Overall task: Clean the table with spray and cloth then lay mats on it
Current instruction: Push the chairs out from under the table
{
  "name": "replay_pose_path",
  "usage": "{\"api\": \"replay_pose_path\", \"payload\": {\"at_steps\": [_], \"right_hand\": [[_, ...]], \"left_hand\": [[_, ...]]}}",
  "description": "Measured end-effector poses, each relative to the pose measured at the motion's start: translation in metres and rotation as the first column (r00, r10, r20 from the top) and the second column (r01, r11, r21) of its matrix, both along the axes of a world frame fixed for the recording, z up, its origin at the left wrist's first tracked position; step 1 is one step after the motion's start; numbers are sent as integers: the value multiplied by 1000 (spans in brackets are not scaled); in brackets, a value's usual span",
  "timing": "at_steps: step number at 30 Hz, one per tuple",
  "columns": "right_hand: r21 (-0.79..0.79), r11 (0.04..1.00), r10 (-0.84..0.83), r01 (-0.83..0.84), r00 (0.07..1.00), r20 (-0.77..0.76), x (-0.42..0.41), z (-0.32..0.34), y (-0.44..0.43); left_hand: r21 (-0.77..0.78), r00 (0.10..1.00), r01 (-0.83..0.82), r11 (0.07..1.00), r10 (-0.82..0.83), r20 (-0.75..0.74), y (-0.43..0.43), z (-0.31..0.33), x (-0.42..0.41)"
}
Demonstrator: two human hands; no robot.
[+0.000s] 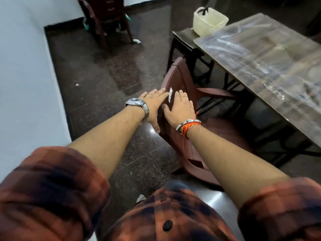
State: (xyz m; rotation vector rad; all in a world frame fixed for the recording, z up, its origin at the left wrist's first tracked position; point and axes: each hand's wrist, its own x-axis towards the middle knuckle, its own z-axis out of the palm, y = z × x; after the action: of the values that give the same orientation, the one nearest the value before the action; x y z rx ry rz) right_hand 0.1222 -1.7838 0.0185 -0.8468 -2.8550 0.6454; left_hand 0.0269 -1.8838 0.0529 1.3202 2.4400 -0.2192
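Pressing on a chair back with both palms: left hand (152, 104) laid along the outer side edge, fingers straight, thumb dropped down beside that edge; right hand (180, 110) flat on the back panel just beside it, fingers stretched toward the top rim. Gripping nothing in either hand, only making flat contact with the maroon plastic chair (175, 75). Probably shifting the chair, its seat reaching under the table (260, 54), to free the near edge for wiping. Using flat palms rather than a grip, likely enough for sliding a light chair over polished floor. Just right of the chair, the table, topped with a clear glossy sheet, streaked with smears or reflections; cannot tell which. No spray, cloth or mats in sight. Beyond, on a small dark stand (182, 34) at the table's far end, a pale translucent tub (208, 21). Cleaning apparently not yet begun.
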Motion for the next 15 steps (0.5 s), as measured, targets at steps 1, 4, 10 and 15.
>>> {"api": "replay_pose_path", "payload": {"at_steps": [1, 4, 10, 15], "right_hand": [[-13, 999, -31, 31, 999, 19, -4, -1, -6], [-41, 995, -92, 93, 995, 39, -22, -5, -5], [-39, 978, -202, 203, 979, 37, -68, -22, 7], [-55, 937, -338, 344, 937, 89, -92, -31, 5]], "left_hand": [[-24, 998, 53, 998, -53, 16, 3, -3, -9], [-112, 981, 190, 975, -193, -10, 19, -13, -26], [-162, 927, 347, 924, -364, -90, 48, -29, -85], [-170, 838, 493, 853, -518, -172, 72, -38, -119]]}}
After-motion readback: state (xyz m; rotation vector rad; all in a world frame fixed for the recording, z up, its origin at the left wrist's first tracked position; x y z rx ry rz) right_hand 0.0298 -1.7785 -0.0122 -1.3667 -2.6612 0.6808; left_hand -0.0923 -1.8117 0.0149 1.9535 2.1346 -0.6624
